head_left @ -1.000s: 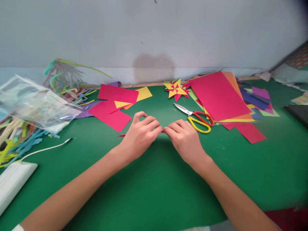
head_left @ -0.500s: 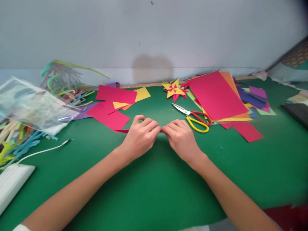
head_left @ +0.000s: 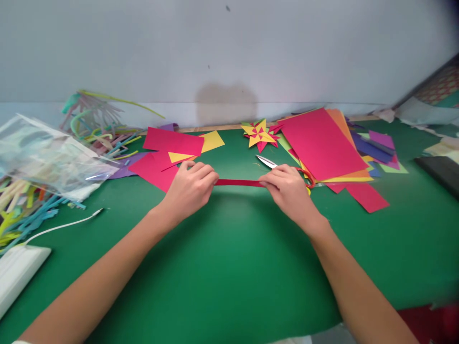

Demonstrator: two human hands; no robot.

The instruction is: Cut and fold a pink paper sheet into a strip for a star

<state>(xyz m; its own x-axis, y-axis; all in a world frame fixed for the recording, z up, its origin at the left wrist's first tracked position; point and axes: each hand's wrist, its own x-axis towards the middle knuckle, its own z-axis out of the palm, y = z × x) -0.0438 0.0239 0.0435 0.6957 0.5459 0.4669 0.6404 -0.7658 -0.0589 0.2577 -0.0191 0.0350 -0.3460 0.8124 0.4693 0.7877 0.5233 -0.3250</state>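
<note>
A narrow red paper strip (head_left: pixel 238 182) stretches level between my two hands, above the green tabletop (head_left: pixel 229 267). My left hand (head_left: pixel 191 188) pinches its left end, fingers closed. At the other end, my right hand (head_left: pixel 287 188) grips the strip the same way. Scissors (head_left: pixel 267 161) with red and yellow handles lie just behind my right hand, which partly hides them. Red paper pieces (head_left: pixel 152 168) lie behind my left hand. Further back, between the hands, rests a layered yellow and red folded-paper star (head_left: pixel 260 134).
On the right is a stack of red, orange and yellow sheets (head_left: pixel 322 143), with a red scrap (head_left: pixel 367 197) before it. A clear plastic bag (head_left: pixel 53 148) and many coloured pipe cleaners (head_left: pixel 32 215) fill the left. A white device (head_left: pixel 21 274) with a cable sits near left. A wall closes the back.
My hands have moved apart from nearly touching, left hand leftward and right hand rightward. The strip's middle now shows between them, and my right hand covers part of the scissors.
</note>
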